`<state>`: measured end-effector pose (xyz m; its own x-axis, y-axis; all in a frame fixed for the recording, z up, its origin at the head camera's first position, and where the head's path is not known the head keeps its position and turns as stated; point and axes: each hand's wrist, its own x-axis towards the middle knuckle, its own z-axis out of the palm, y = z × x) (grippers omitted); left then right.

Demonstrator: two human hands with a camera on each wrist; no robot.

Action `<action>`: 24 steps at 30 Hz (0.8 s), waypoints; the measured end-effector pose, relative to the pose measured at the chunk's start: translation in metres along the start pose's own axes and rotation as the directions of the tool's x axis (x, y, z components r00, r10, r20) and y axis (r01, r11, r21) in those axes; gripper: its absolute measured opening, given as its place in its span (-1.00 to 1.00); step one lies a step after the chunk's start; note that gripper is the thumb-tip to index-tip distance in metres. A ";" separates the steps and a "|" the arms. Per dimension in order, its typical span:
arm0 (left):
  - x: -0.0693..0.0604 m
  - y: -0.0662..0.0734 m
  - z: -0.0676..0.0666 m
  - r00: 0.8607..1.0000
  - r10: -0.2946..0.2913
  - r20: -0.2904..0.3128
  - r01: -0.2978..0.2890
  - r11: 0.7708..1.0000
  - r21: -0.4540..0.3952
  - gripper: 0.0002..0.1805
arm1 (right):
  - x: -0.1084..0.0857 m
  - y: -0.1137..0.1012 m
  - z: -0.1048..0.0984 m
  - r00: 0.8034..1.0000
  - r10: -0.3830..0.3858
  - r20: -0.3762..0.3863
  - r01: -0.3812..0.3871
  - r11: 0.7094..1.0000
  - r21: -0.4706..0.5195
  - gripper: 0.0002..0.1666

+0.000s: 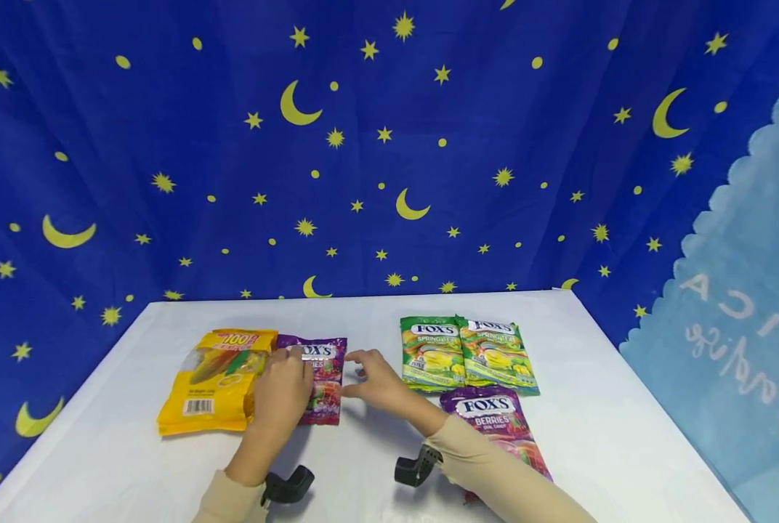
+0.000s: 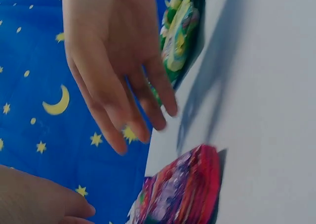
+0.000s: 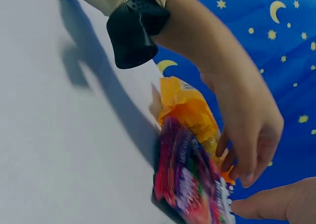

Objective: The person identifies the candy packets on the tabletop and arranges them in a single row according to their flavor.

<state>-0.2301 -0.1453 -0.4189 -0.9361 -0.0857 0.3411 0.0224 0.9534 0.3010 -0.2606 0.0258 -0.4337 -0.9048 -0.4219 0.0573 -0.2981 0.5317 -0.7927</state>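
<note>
- Head view: left hand [image 1: 282,388] partly hides purple bag [image 1: 327,394]; finger hold, cannot tell.
- Bag glossy, white-lettered.
- Right hand [image 1: 379,383] just right of bag, fingers spread.

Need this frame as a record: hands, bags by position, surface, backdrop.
left_hand: over the adjoining edges of two bags; grip unclear
right_hand: fingers apart, beside the middle purple bag's right edge
yellow_bag: far left in head view
middle_purple_bag: FOX'S, right of yellow bag, partly covered by left hand
green_bags: two FOX'S Spring Tea, side by side, right of centre
front_purple_bag: FOX'S Berries, nearer than green bags, partly behind right forearm
surface: white table
backdrop: blue cloth, yellow moons and stars
</note>
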 end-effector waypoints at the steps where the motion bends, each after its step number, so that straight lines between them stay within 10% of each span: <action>1: 0.000 0.003 0.001 1.000 0.021 -0.008 -0.021 1.000 -0.020 -0.58 | -0.004 0.002 -0.006 1.000 -0.016 0.000 0.016 1.000 0.004 -0.31; 6: -0.005 0.016 0.006 0.993 0.110 0.035 -0.103 0.982 -0.159 -0.69 | -0.031 0.012 -0.043 0.999 -0.047 -0.009 0.047 0.999 0.018 -0.33; 9: -0.010 0.024 0.009 0.967 0.188 0.174 -0.110 0.918 -0.382 -0.74 | -0.049 0.025 -0.066 0.997 -0.066 -0.031 0.067 0.997 0.035 -0.35; 15: -0.023 0.051 0.015 0.787 0.418 0.453 0.078 0.661 -0.746 -0.68 | -0.086 0.052 -0.110 0.990 -0.027 -0.141 0.035 0.998 0.057 -0.40; 17: -0.029 0.064 0.018 0.737 0.433 0.519 0.180 0.615 -0.768 -0.64 | -0.099 0.059 -0.120 0.985 0.020 -0.169 -0.011 0.998 0.055 -0.40; 24: -0.045 0.095 0.036 0.628 0.420 0.656 0.453 0.488 -0.746 -0.48 | -0.138 0.071 -0.142 0.968 0.185 -0.172 -0.182 0.983 0.033 -0.37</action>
<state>-0.1985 -0.0405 -0.4381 -0.8083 0.5359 -0.2437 -0.1514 0.2107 0.9657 -0.1997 0.2264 -0.4114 -0.9829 -0.1839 0.0129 -0.1182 0.5747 -0.8098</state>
